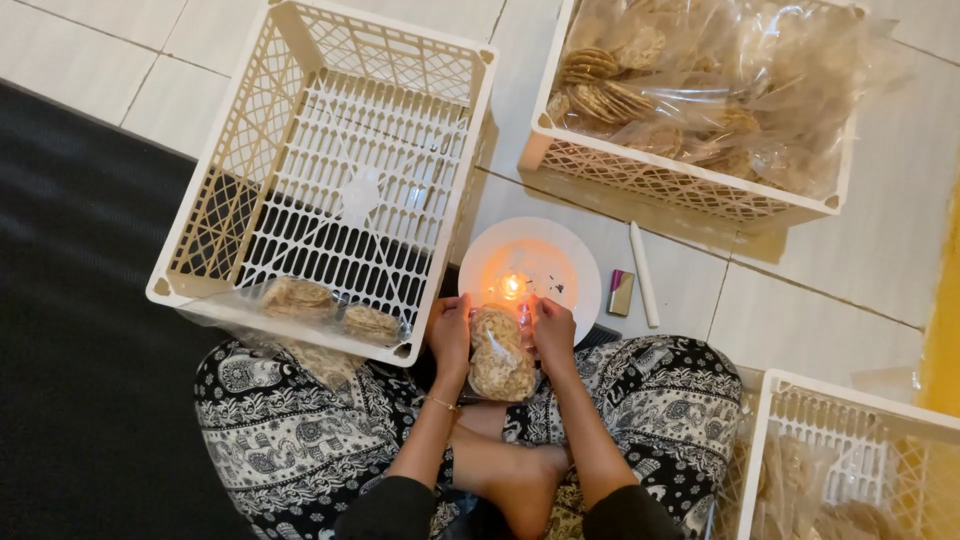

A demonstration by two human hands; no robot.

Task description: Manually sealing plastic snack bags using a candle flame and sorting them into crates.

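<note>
My left hand point(450, 330) and right hand point(553, 330) both grip a clear bag point(500, 355) of round crackers, 1 hand per side, bag top held at the candle point(512, 287) burning on a white plate point(575, 262) on the floor. Lighter point(621, 292) and spare candle point(643, 273) lie just right of plate. Empty crate point(340, 170) front-left with 2 bags point(330, 308) at its near edge; full crate point(700, 100) front-right.

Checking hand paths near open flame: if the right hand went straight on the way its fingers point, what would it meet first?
The right hand, gripping the clear bag of crackers, points up-frame toward the white plate. It would likely meet the lit candle first, though depth is unclear.
</note>
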